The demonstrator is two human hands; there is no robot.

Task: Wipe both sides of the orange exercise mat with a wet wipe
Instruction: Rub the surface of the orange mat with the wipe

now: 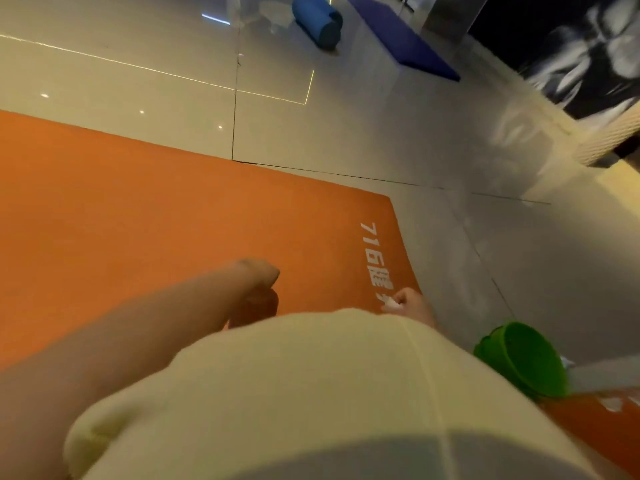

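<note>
At the printed short edge, lift the orange exercise mat [138,220], probably light and floppy, with left hand [261,282] (grip unreadable), wet wipe [389,305] clenched in right hand [412,301].

Gym or fitness studio, indoors. Identified by 3 exercise mats on 1 floor: large flat orange foam exercise mat [138,209] with white printed lettering [375,254] starting "716"; rolled-up blue foam mat [317,20]; flat dark-blue rectangular mat [401,36] just beside it. Laid on glossy grey large-format floor tiles [346,133] reflecting ceiling lights. Bounded on right by wall carrying black-and-white photographic mural [588,53], blurred, content not legible.
</note>
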